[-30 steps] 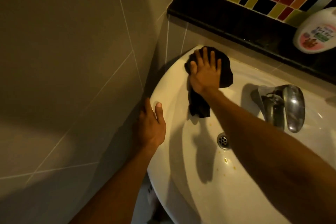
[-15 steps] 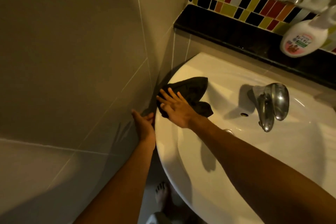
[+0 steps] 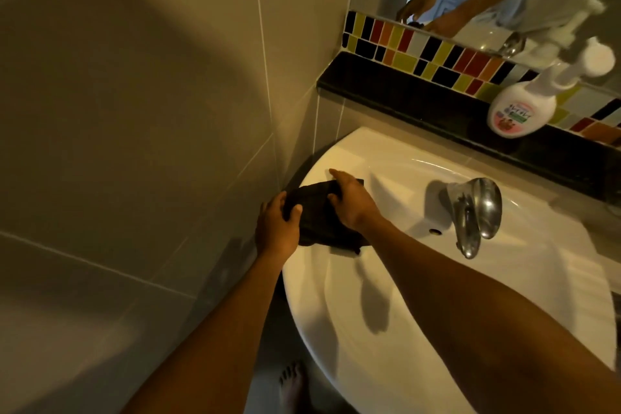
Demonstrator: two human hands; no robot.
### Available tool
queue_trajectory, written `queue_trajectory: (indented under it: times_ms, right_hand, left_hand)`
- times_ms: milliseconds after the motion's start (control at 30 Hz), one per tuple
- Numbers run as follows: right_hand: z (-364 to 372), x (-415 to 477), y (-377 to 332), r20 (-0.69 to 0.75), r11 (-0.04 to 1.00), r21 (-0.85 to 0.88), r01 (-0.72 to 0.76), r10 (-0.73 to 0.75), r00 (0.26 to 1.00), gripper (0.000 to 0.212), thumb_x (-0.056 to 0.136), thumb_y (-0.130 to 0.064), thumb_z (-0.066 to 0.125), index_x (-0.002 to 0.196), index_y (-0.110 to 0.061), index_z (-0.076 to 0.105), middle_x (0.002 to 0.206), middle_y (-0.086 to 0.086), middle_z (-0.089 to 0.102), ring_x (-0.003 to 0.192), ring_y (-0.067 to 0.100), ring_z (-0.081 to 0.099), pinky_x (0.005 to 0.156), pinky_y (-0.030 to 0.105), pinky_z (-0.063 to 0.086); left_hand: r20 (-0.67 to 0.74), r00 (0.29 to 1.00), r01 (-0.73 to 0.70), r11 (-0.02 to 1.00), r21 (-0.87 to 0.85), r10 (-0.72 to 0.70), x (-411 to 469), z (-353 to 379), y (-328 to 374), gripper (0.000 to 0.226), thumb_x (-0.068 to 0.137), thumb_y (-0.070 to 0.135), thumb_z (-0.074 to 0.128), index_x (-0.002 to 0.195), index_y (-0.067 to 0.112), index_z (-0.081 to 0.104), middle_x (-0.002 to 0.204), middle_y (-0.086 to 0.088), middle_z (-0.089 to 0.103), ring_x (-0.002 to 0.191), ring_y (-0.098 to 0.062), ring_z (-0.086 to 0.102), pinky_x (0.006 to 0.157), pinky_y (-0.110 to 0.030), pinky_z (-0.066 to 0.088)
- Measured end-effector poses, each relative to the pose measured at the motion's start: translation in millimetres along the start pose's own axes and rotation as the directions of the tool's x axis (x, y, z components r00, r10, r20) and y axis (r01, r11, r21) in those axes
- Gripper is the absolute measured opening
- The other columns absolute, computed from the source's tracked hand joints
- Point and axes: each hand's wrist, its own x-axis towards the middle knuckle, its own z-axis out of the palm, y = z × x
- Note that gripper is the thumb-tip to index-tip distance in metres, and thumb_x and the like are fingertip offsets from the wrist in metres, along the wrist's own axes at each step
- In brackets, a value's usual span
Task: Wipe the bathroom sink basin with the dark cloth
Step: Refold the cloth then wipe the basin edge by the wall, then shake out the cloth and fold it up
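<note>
White sink (image 3: 420,346) rim by tiled wall, both hands' fingers grasping dark cloth (image 3: 319,212), L hand (image 3: 277,228), R hand (image 3: 353,203)

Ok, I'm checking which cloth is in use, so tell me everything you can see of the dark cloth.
The dark cloth is black or near-black, soft fabric, crumpled and folded into a loose bunch, not spread flat. It lies on the left rim of the white sink, by the tiled wall, with one corner hanging toward the basin. The left hand grips its left edge, thumb on top; the right hand presses on its right part. No pattern or label shows in the dim light.
</note>
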Motion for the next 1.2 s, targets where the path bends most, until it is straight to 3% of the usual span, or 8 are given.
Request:
queue_trajectory:
  times_ms: [167,333,467,667,767,967,1100,1200]
  right_hand:
    - [17,-3,-7,-0.046,0.992,0.103,-0.075,0.080,0.996,0.056,0.096,-0.005,0.045,0.148,-0.015,0.027,0.153,0.009,0.031,0.136,0.028,0.039,0.111,0.037,0.034]
    - [20,-7,-7,-0.040,0.992,-0.119,0.050,-0.055,0.998,0.047,0.092,-0.009,0.055,0.137,-0.010,0.043,0.139,0.012,0.039,0.121,0.030,0.048,0.103,0.036,0.045]
    - [9,-19,-3,-0.028,0.949,-0.259,0.182,-0.196,0.980,0.030,0.094,-0.020,0.052,0.121,-0.009,0.057,0.128,0.010,0.049,0.113,0.027,0.047,0.096,0.034,0.042]
    - [-71,-37,-8,0.166,0.886,-0.373,0.274,-0.227,0.960,0.029,0.087,-0.028,0.056,0.113,-0.017,0.052,0.111,0.012,0.057,0.102,0.027,0.051,0.081,0.031,0.039]
    - [-121,-57,-16,0.126,0.829,-0.471,0.302,-0.276,0.953,0.030,0.089,-0.029,0.054,0.117,-0.019,0.048,0.105,0.012,0.060,0.097,0.027,0.054,0.079,0.034,0.040]
    - [-202,-108,-19,0.086,0.774,-0.560,0.295,-0.300,0.950,0.026,0.092,-0.031,0.054,0.115,-0.020,0.055,0.107,0.009,0.060,0.099,0.024,0.058,0.078,0.033,0.045]
    - [-241,-145,-22,0.050,0.696,-0.652,0.300,-0.356,0.933,0.026,0.090,-0.031,0.056,0.111,-0.016,0.062,0.108,0.007,0.061,0.102,0.024,0.057,0.082,0.035,0.050]
    - [-264,-168,-12,0.046,0.685,-0.690,0.232,-0.279,0.959,0.024,0.089,-0.031,0.059,0.106,-0.017,0.067,0.105,0.005,0.063,0.101,0.023,0.061,0.086,0.036,0.052]
  left_hand:
    - [-0.002,0.999,0.037,0.980,0.194,-0.037,13,4,1,0.053,0.093,0.021,0.057,0.142,0.015,0.040,0.144,-0.013,0.045,0.129,-0.033,0.047,0.103,-0.046,0.044]
    - [0.068,0.998,-0.018,0.980,0.198,0.004,8,1,5,0.031,0.086,0.019,0.061,0.116,0.013,0.061,0.114,-0.011,0.064,0.104,-0.028,0.062,0.088,-0.040,0.054]
    - [0.171,0.982,-0.118,0.974,0.193,0.085,-6,-3,20,0.014,0.086,0.019,0.058,0.098,0.013,0.062,0.102,-0.010,0.061,0.091,-0.025,0.062,0.081,-0.038,0.056]
    - [0.195,0.965,-0.179,0.984,0.013,0.173,-24,-25,64,0.010,0.091,0.013,0.053,0.099,0.011,0.058,0.100,-0.008,0.057,0.087,-0.016,0.056,0.064,-0.018,0.047]
    - [0.219,0.939,-0.274,0.962,0.008,0.266,-40,-37,100,0.008,0.091,0.014,0.052,0.098,0.013,0.057,0.091,-0.006,0.058,0.084,-0.018,0.058,0.070,-0.027,0.051]
    - [0.303,0.846,-0.486,0.868,0.098,0.439,-82,-56,163,0.016,0.082,0.008,0.058,0.075,0.019,0.050,0.065,0.000,0.049,0.059,-0.011,0.050,0.054,-0.024,0.039]
    - [0.415,0.804,-0.524,0.838,0.153,0.426,-108,-62,196,0.014,0.081,0.006,0.060,0.081,0.019,0.055,0.077,-0.002,0.058,0.069,-0.014,0.060,0.053,-0.023,0.047]
    - [0.464,0.753,-0.613,0.753,0.239,0.467,-124,-64,212,0.018,0.080,0.012,0.064,0.087,0.025,0.055,0.086,-0.002,0.058,0.076,-0.018,0.059,0.063,-0.031,0.052]
